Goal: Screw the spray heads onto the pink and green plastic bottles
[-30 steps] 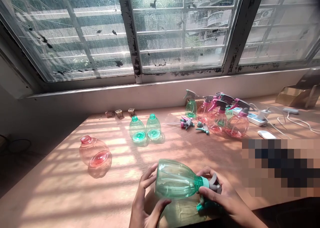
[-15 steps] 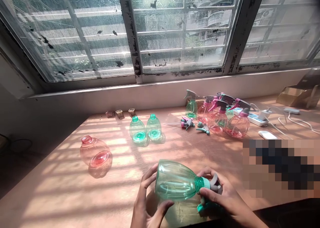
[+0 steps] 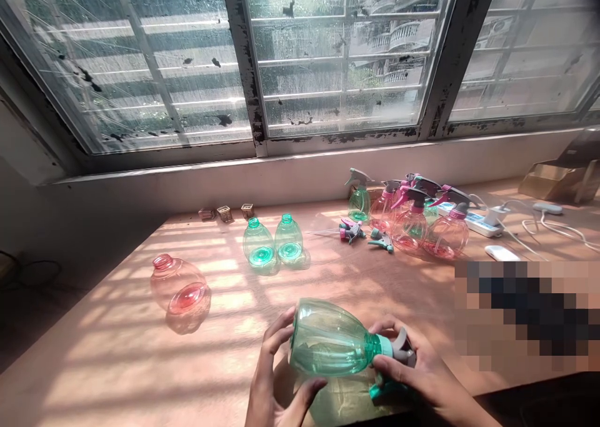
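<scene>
A clear green spray bottle [image 3: 328, 336] lies on its side in the air above the table's front edge, its neck to the right. Around its base curl the fingertips of my left hand [image 3: 276, 377], the thumb low and slightly apart from the bottle. My right hand [image 3: 417, 367] pinches the light green collar [image 3: 385, 346] at the neck, thumb in front and fingers behind. The grey and green spray head [image 3: 403, 347] is partly hidden by that hand. Two green bottles without heads [image 3: 258, 246] stand beyond, and a headless pink bottle [image 3: 178, 283] stands to the left.
Loose spray heads [image 3: 352, 230] lie at the back, beside several assembled pink and green spray bottles [image 3: 407, 227]. A power strip [image 3: 473, 219] with white cables and a white mouse [image 3: 501, 252] lie to the right. Small boxes [image 3: 224, 213] sit near the wall below the window.
The highlights on the green bottle have shifted, and it seems turned slightly about its length. My right thumb has moved slightly at the collar; the other things stay put.
</scene>
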`<state>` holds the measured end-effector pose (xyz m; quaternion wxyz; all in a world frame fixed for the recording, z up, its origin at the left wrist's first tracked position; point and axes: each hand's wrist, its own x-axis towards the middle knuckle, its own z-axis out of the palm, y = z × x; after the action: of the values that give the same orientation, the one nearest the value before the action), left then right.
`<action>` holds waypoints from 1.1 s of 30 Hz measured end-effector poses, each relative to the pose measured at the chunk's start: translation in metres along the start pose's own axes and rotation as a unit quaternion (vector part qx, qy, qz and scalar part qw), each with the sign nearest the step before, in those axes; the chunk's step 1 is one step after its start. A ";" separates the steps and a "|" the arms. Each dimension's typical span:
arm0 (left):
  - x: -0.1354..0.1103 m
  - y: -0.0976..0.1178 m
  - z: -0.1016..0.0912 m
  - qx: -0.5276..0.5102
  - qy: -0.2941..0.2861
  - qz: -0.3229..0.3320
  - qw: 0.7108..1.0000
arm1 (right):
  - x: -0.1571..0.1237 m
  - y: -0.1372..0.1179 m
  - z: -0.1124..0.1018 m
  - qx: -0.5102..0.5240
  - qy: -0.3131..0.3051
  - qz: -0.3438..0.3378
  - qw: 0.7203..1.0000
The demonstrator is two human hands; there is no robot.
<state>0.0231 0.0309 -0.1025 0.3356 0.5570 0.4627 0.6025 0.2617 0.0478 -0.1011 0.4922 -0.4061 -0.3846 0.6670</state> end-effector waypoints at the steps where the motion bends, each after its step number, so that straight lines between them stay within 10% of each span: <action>1: 0.000 -0.001 0.000 0.005 0.001 0.000 1.000 | 0.000 0.000 0.000 0.001 -0.001 -0.003 1.000; 33: -0.001 -0.002 0.002 0.001 -0.001 0.019 1.000 | 0.000 -0.002 0.002 0.003 -0.011 -0.006 1.000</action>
<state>0.0250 0.0307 -0.1049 0.3237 0.5665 0.4525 0.6079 0.2605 0.0477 -0.0983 0.4936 -0.3948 -0.3901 0.6696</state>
